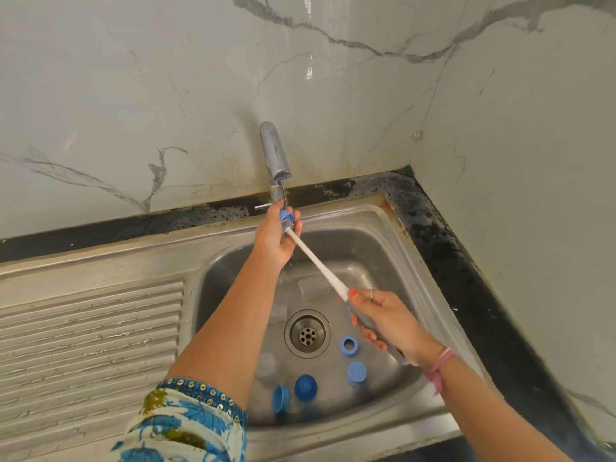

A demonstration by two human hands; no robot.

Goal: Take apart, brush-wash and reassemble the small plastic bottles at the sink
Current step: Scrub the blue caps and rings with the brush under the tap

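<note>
Scrubbing a blue ring [286,216] under the tap [275,155], that's the washing step in full swing. The left hand [278,237] is raised up beneath the spout, fingers curled round the ring, palm turned toward the camera. The right hand [393,323] sits lower and nearer, over the sink [393,228], wrapped round the grey handle of the brush [320,263], whose bristles are pushed right into the ring. Down in the basin, more parts wait: another ring [349,346] beside the drain [307,333], caps [305,387] near the front wall, and clear bottles [266,367], faint against the steel. Next, I'd judge, the ring gets rinsed and set aside, then a fresh piece picked up. Small and wet, so a firm pinch will matter.
</note>
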